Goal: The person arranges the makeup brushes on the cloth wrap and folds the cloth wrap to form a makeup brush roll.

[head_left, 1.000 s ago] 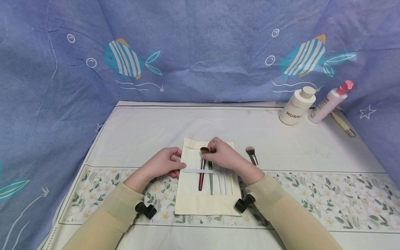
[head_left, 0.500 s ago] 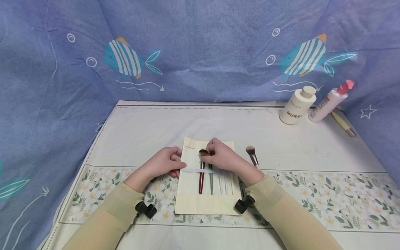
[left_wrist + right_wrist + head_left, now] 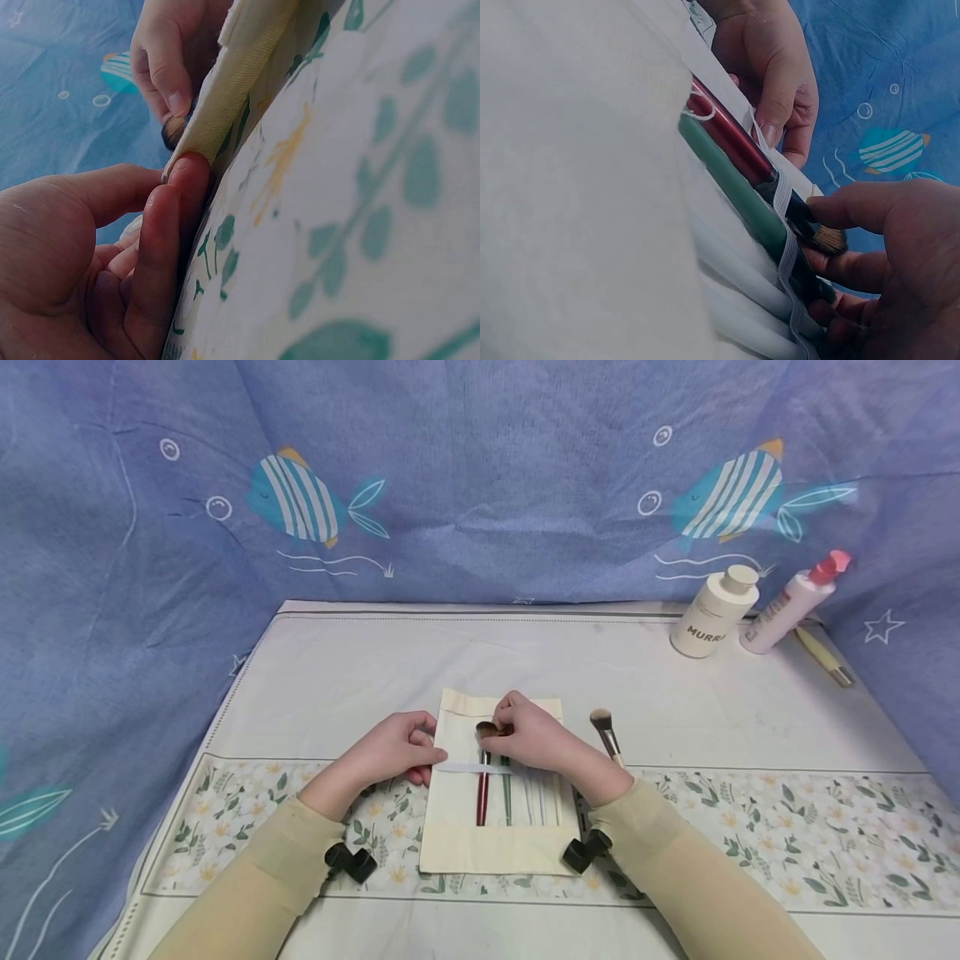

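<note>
Where the red-handled makeup brush lies: just below the middle of the frame, bristle end up, on the cream fabric brush roll; the elastic strap crosses over it, and its lower tip meets the edge of the bottom flap.
Right hand: pinches that brush near its bristles between thumb and fingers.
Left hand: pinches the roll's left edge, thumb on top, a finger behind.
Step in hand: seems to be seating the brush under the strap and into the flap; how deep the tip sits cannot be told.
Next move: calls, I judge, for a gentle push toward the bottom of the frame, with the left hand holding the roll steady, then release.
Green-handled brush: just right of the red one, under the strap.
Pale slim handles: farther right on the roll, also strapped.
Loose makeup brush: on the tablecloth, right of the roll, lower end hidden by the right arm.
Upper right: white bottle, pink-topped pump bottle, and a yellow-handled tool.
</note>
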The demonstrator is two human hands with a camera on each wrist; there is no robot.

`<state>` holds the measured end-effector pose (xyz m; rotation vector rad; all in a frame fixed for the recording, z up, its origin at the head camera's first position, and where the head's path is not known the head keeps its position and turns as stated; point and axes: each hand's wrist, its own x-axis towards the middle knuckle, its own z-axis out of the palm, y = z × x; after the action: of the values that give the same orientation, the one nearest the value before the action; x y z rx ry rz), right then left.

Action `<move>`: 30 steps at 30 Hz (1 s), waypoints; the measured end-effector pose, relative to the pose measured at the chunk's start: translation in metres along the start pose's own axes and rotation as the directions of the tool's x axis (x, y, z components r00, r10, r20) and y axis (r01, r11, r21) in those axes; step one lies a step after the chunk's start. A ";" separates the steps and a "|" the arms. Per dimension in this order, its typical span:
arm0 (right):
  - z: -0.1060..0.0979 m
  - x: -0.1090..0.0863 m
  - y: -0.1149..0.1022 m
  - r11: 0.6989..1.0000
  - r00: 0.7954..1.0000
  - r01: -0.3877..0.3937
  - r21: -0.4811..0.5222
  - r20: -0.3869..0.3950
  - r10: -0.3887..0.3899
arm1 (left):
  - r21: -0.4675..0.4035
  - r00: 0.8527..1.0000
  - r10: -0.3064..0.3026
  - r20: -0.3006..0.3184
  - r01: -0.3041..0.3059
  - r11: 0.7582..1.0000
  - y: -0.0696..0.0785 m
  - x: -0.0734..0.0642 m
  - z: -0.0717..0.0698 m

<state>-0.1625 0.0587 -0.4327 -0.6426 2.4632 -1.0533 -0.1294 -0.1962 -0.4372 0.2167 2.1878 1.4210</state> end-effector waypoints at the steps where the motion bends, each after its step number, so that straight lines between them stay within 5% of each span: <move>1: 0.000 0.000 0.000 1.000 1.000 0.005 -0.002 0.000 -0.005 | 0.000 1.000 0.000 0.000 0.000 1.000 0.000 0.000 0.000; 16: 0.000 -0.002 0.000 0.997 0.998 0.059 -0.048 0.016 -0.058 | 0.006 1.000 -0.003 0.004 0.003 1.000 -0.002 0.001 0.000; 30: 0.000 -0.003 -0.003 0.998 1.000 -0.001 -0.059 0.000 0.001 | 0.005 1.000 -0.012 -0.003 0.012 1.000 -0.004 0.003 0.000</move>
<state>-0.1590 0.0589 -0.4297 -0.6593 2.5024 -0.9837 -0.1313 -0.1972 -0.4417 0.2032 2.1922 1.4106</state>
